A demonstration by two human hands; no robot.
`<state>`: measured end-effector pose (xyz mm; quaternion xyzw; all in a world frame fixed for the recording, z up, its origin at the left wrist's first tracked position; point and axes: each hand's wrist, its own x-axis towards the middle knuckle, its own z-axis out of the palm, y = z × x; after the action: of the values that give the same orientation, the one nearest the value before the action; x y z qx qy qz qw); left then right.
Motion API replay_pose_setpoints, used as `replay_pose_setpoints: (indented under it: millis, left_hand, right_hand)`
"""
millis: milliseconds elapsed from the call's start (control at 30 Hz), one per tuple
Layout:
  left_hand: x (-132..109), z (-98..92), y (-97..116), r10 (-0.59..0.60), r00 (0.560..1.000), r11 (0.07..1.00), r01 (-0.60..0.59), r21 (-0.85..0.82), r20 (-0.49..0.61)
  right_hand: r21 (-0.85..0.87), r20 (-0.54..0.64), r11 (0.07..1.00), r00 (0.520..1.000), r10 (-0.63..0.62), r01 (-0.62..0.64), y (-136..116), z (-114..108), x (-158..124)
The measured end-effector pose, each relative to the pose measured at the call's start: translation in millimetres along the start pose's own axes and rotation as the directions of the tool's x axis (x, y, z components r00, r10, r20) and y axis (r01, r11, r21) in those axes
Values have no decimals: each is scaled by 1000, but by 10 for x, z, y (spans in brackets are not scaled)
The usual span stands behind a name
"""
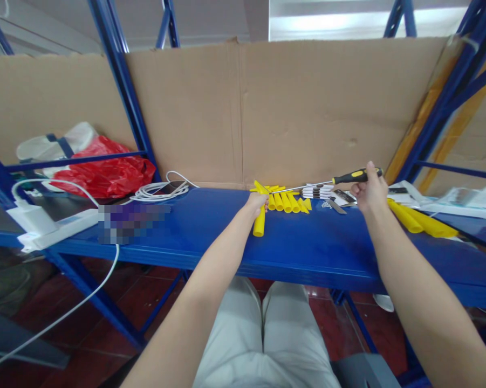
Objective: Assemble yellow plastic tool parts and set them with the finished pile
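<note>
My left hand (258, 203) is closed around a yellow plastic piece (261, 187) whose top sticks out above the fingers. Below that hand a yellow tube (259, 225) shows; whether it is part of the same piece I cannot tell. High on the right, my right hand (371, 189) grips the black and yellow handle of a screwdriver (350, 177). Its long metal shaft points left and its tip ends at the yellow piece by my left fingers. Several yellow cones (285, 203) lie in a row on the blue bench (210, 229) between my hands.
Stacked white packets (317, 191) and a grey blade-like strip (337, 206) lie near the row. Larger yellow cones (418, 220) rest at the right. A coiled white cable (162, 189), a red plastic bag (109, 170) and a power strip (64, 229) occupy the left. Cardboard (291, 108) stands behind.
</note>
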<state>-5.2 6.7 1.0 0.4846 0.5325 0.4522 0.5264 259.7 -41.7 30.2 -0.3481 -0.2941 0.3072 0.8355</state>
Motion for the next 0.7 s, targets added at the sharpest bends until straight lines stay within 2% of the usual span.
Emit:
replay_pose_setpoints:
  millis: [167, 267, 367, 500, 700]
  left_hand:
    - [1, -18, 1, 1, 1000, 1000, -1, -3, -25]
    - [29, -31, -5, 1, 1000, 1000, -1, -5, -26]
    - [64, -37, -19, 4, 999, 1000, -4, 2, -36]
    - [99, -37, -43, 16, 998, 999, -13, 46, -66]
    - [100, -56, -43, 67, 992, 993, -56, 103, -104]
  right_hand:
    - [-60, 1, 979, 981, 194, -193, -25, 21, -52]
    - [-47, 49, 964, 963, 264, -262, -74, 14, -64]
    - [5, 95, 964, 960, 264, -266, -131, 39, -117]
    - [-12, 65, 971, 969, 239, -239, -127, 63, -143]
    - [-97, 79, 977, 977, 197, -189, -20, -57, 36]
